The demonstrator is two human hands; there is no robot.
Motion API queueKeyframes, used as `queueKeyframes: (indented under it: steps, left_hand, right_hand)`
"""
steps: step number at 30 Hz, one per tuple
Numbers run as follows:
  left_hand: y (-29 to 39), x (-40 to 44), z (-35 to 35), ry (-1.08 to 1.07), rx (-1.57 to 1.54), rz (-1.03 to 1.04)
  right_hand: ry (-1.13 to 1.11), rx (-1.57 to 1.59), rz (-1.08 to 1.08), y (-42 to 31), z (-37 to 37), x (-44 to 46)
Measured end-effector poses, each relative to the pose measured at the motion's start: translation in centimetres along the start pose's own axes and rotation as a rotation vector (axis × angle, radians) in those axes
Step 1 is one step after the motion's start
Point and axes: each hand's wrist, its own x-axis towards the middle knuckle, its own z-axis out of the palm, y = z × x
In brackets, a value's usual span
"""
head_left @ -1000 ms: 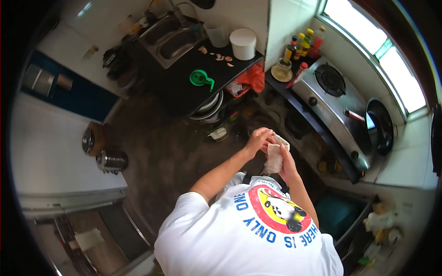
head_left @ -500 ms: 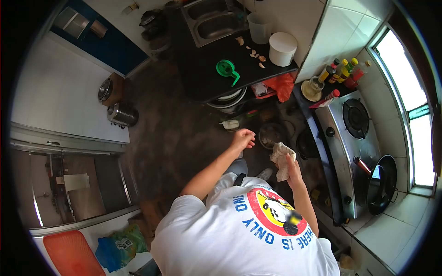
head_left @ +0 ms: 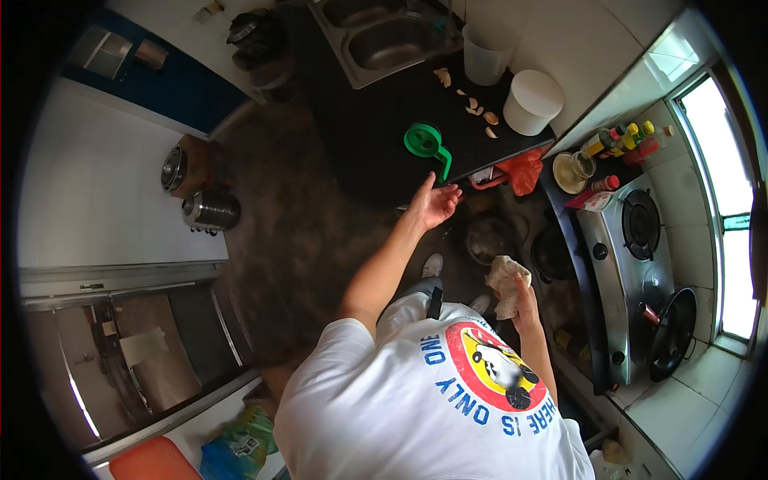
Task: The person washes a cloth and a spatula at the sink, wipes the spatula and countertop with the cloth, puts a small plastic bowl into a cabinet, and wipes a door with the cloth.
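**Cloth point(head_left: 506, 282) in the right grip point(head_left: 525, 306), left grip point(head_left: 434, 206) open beside the desk point(head_left: 360, 152)**

The person's left grip is empty, palm partly turned up, fingers loosely spread and slightly curled. It reaches to the front edge of the black desk, close to the handle of a green plastic tool point(head_left: 422, 139); whether the fingertips touch that handle cannot be told. The tool lies on the desk near its edge, its round part away from the person and its curved handle towards the left grip.

The right grip is clenched around the crumpled, pale cloth, which bunches up above the fingers. It is held over the floor, well apart from the left grip and in front of the stove point(head_left: 610, 276).

Beyond the green tool, garlic pieces point(head_left: 474, 107) lie scattered on the desk, between the double sink point(head_left: 390, 42) and a white tub point(head_left: 533, 104). A translucent pitcher point(head_left: 485, 54) stands just beside the tub. A red plastic bag point(head_left: 524, 171) bulges out below the desk's corner. To the right, the stove has a black pan point(head_left: 673, 336) at its near end and bottles point(head_left: 628, 142) beyond its far end.
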Motion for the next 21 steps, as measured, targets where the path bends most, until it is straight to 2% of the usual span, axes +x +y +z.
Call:
queueKeyframes:
  steps: [4,9,14,21]
  left_hand:
    - [1.1,1.5,0.8,-0.031,-0.115,-0.069]
    - [1.4,2.2,0.9,0.025,-0.125,-0.015]
    - [2.7,-1.8,4.2,-0.006,0.021,0.089]
    - [3.6,-9.3,3.5,-0.128,0.057,0.065]
  right_hand:
    - [0.033,0.018,-0.019,-0.1,2.4,0.7]
    - [0.058,0.014,-0.009,-0.8,3.9,0.9]
    - [0.042,-0.033,0.028,-2.1,3.6,2.8]
    - [-0.147,-0.096,-0.024,-4.5,3.3,5.7]
